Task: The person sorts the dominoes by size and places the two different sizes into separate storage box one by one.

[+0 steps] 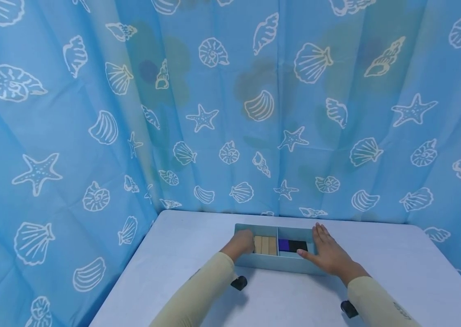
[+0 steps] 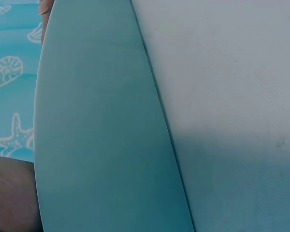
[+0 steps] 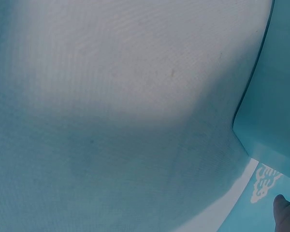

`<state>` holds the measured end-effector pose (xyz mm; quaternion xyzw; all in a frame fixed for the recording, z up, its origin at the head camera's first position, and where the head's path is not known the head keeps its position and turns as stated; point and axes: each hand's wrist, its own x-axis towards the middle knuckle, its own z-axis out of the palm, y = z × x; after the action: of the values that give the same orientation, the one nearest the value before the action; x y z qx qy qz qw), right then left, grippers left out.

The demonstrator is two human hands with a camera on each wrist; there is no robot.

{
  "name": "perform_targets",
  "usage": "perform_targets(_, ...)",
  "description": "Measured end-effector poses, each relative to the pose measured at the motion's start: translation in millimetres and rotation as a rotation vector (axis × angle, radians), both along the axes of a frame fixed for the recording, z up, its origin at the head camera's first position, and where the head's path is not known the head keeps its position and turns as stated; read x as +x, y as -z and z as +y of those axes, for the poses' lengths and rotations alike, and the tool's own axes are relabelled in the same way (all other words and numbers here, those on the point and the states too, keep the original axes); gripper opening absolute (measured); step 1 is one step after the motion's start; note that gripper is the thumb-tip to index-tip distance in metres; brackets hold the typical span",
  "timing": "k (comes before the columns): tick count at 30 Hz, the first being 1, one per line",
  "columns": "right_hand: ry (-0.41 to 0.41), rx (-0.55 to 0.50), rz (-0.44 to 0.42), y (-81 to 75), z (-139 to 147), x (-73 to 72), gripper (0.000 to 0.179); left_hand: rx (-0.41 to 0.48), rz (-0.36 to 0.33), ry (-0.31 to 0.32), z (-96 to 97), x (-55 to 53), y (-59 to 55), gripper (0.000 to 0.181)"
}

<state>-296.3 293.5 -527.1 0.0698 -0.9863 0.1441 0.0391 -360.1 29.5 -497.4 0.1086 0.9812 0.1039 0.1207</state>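
Observation:
A shallow light-blue box (image 1: 279,263), split by a divider, sits on the table. In its left compartment lie several tan blocks (image 1: 265,245) side by side. The right compartment holds a purple block (image 1: 283,245) against a black block (image 1: 297,245). My left hand (image 1: 243,242) reaches over the front wall into the left end, next to the tan blocks; its fingertips are hidden, and I cannot tell whether it holds anything. My right hand (image 1: 330,254) rests on the box's right end, fingers extended along it and thumb over the front rim. Both wrist views mostly show the box's outer wall (image 2: 101,116).
White cloth covers the table (image 1: 189,236). Behind it and at the sides hangs a blue curtain (image 1: 230,113) with white shells and starfish. Black wrist-worn pieces show below the left sleeve (image 1: 202,290) and the right sleeve (image 1: 377,299).

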Motion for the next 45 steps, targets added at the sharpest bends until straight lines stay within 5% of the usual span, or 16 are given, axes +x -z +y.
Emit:
perform_targets(18,0.0,-0.004,0.015,2.3,-0.2,-0.8,0.112,-0.039,0.012,0.065,0.9,-1.4,-1.4,0.017)
perform_targets(36,-0.002,-0.009,0.006,-0.6,-1.0,0.9,0.119,-0.016,-0.034,0.007,5.4,-6.2,5.7,0.014)
perform_targets(45,-0.004,-0.015,0.007,-1.9,-0.9,1.5,0.109,-0.022,-0.022,0.033,3.0,2.5,-8.0,0.018)
